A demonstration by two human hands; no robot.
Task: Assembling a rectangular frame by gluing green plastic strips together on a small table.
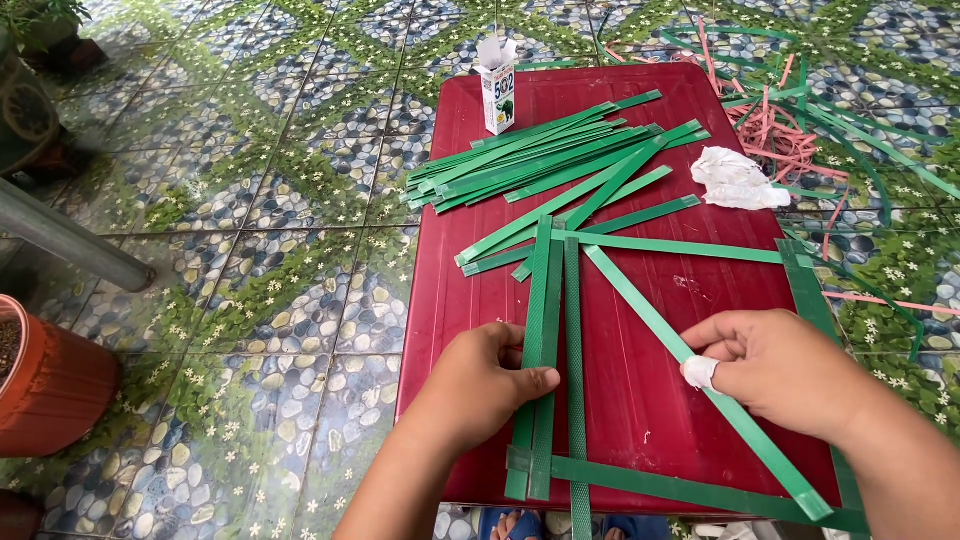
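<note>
A dark red board [640, 330] lies on the tiled floor. On it several green plastic strips form a rough frame. My left hand [478, 385] presses down on two upright strips [540, 300] laid side by side, thumb on top of them. My right hand [775, 368], with a white wrap on one fingertip, rests on a diagonal green strip [650, 320] that runs from the top crosspiece to the lower right corner. A loose pile of green strips [530, 155] sits at the far end of the board.
A small white carton [498, 88] stands at the board's far edge, and a crumpled white cloth [735, 180] lies at its right. Pink and green strip offcuts [790, 120] litter the floor at right. A terracotta pot [45, 385] and grey pipe [70, 240] stand left.
</note>
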